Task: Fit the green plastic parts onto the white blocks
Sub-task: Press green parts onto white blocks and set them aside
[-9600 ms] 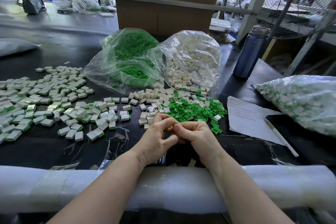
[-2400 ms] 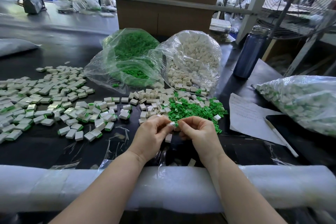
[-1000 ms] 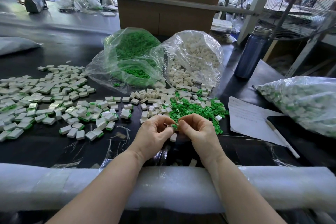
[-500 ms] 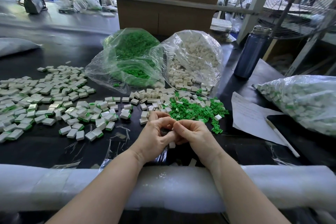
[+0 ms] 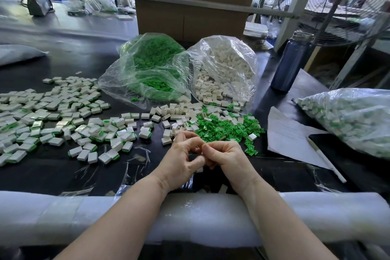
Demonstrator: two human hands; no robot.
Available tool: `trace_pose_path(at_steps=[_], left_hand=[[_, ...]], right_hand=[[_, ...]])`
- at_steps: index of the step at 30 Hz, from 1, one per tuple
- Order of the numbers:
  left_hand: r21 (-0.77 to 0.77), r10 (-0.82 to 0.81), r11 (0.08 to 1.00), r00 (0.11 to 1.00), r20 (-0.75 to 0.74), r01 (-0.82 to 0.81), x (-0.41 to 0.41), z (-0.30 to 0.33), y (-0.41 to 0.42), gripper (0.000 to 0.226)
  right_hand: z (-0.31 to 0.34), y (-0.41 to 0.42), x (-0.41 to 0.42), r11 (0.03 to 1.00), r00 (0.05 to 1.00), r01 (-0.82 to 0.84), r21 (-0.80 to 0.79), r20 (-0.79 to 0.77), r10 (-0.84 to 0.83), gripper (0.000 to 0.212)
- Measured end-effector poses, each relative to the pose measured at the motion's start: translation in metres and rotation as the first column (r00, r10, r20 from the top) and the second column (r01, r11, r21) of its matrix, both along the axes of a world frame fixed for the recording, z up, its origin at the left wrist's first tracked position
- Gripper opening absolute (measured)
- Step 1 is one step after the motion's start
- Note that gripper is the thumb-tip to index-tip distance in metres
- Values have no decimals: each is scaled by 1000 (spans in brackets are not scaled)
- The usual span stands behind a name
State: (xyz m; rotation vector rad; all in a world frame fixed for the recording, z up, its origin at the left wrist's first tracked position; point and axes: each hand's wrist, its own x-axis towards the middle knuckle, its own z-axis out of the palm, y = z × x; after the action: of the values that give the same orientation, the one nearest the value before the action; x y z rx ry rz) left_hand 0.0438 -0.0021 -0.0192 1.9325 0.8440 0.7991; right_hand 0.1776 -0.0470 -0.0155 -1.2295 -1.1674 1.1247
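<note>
Fitted blocks (image 5: 52, 120) lie spread toward the surface's left edge. Near the front edge at the middle, the left hand (image 5: 181, 162) has its fingers curled, fingertips meeting those of the right hand (image 5: 226, 157), also curled; whatever they pinch between them is hidden, though a white block (image 5: 199, 169) peeks out under the left thumb. Just beyond the hands sit loose white blocks (image 5: 177, 114) and, to their right, green parts (image 5: 228, 130). Behind lie a bag of green parts (image 5: 152, 69) and a bag of blocks (image 5: 223, 72).
</note>
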Motion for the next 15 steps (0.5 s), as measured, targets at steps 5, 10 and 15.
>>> trace_pose_path(at_steps=[5, 10, 15], left_hand=[[-1, 3, 1000, 1000, -9, -3, 1, -1, 0, 12], [18, 17, 1000, 1000, -22, -17, 1, -2, 1, 13], [12, 10, 1000, 1000, -22, -10, 1, -2, 1, 17]], right_hand=[[0, 0, 0, 1000, 1000, 13, -11, -16, -13, 16], [1, -2, -1, 1000, 1000, 25, -6, 10, -25, 18], [2, -2, -1, 999, 1000, 28, -17, -11, -28, 18]])
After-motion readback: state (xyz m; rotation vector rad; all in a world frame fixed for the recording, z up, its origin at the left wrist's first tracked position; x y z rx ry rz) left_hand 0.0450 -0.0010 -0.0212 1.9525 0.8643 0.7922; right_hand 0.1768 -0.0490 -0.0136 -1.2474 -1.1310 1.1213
